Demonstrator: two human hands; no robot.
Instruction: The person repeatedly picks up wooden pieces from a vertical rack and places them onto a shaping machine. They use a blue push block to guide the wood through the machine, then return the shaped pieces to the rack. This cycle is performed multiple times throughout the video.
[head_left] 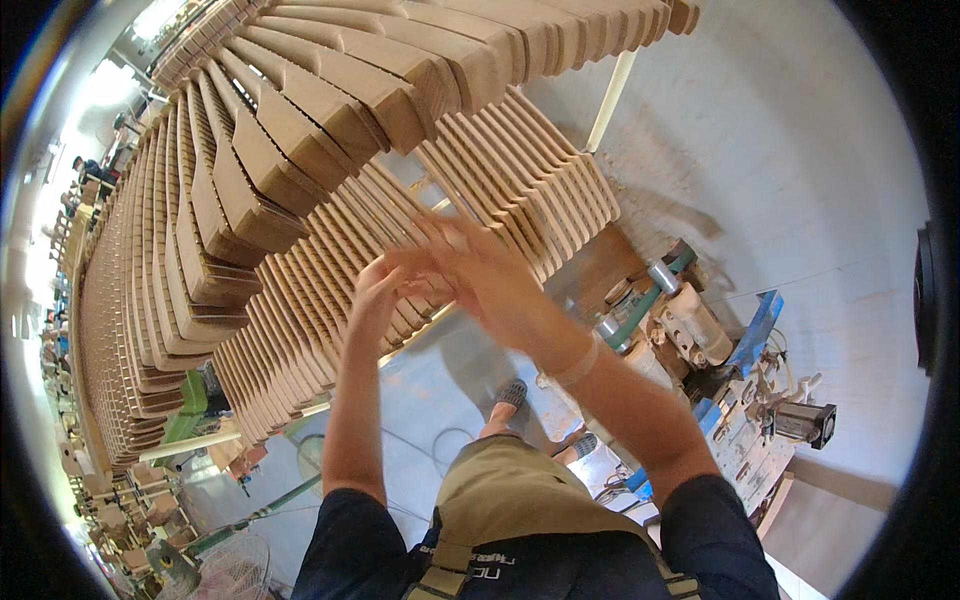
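My left hand [378,288] and my right hand [470,272] meet in front of my chest, the right one overlapping the left. Motion smears the fingers of both, and part of the left fingers is hidden behind the right hand. No object can be made out between them. Beyond and above the hands stand long wooden blanks with paddle-shaped ends [330,110], like guitar necks, packed side by side in a curved row. Under them, closest to my hands, runs a lower row of thin wooden slats [300,290] with rounded ends.
A machine with a green handle bar, metal cylinders and blue parts [700,330] stands at my right. Pale rack posts [612,100] hold the rows. On the lower left are a fan [235,570] and wooden parts [130,510]. Hoses or cables lie on the grey-blue floor [420,390].
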